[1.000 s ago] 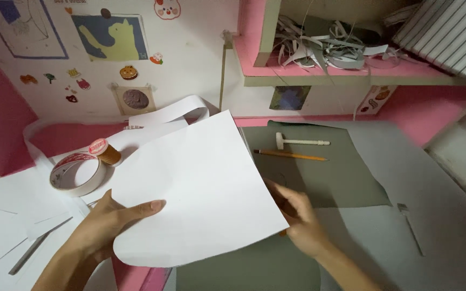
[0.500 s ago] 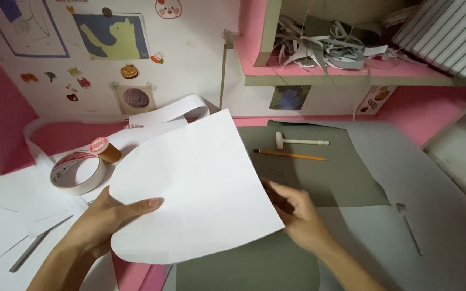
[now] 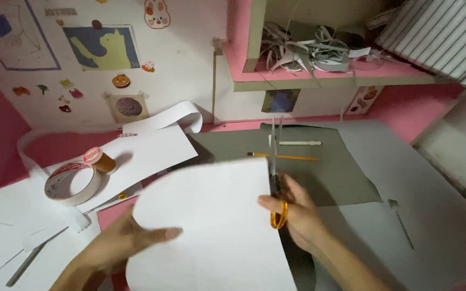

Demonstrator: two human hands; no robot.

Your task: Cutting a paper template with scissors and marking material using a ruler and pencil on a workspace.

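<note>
R hand (image 3: 297, 215) has its grip closed round the orange handles of the scissors (image 3: 274, 178), blades pointing up and away, just at the right edge of the white sheet (image 3: 211, 226). L hand (image 3: 120, 242) lies flat w/ fingers spread on the sheet's left side, pinning it over the tabletop (image 3: 438, 215). Sheet sits left of the blades; its edge runs parallel to them. Tape roll (image 3: 74, 183) and pencil (image 3: 281, 157) lie apart.
</note>
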